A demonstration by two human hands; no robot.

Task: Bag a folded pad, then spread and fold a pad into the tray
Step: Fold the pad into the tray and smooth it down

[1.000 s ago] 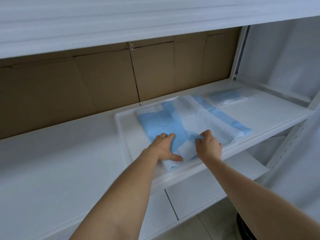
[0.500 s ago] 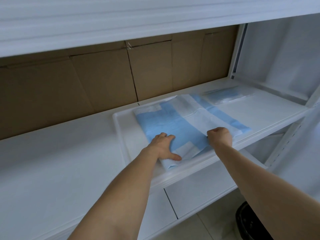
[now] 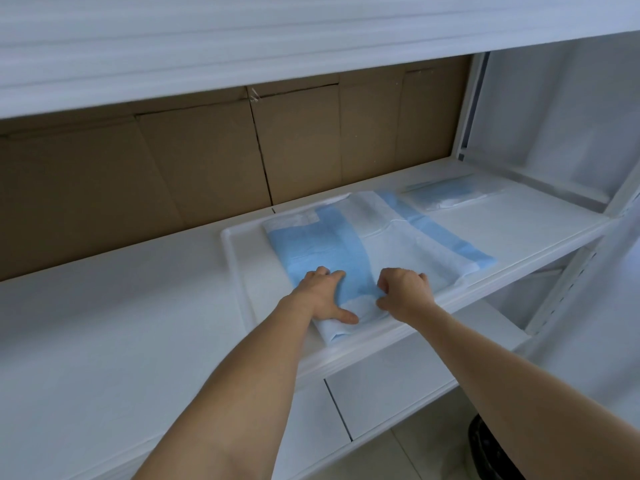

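A blue and white pad (image 3: 349,244) lies in the white tray (image 3: 235,258) on the shelf, partly folded, its right part spread past the tray's right side. My left hand (image 3: 322,292) presses flat on the pad's near left part, fingers apart. My right hand (image 3: 405,289) is just right of it, fingers curled and pinching the pad's near edge. A bagged folded pad (image 3: 450,195) lies at the back right of the shelf.
The white shelf (image 3: 121,323) runs left of the tray. Brown cardboard (image 3: 194,161) lines the back. A shelf board (image 3: 242,46) hangs overhead and a white upright (image 3: 474,105) stands at the right. A lower shelf (image 3: 398,379) and a dark object (image 3: 491,448) lie below.
My right hand slid right along the pad's near edge, then came back left beside the left hand, pinching the edge. The left hand stayed pressed on the pad.
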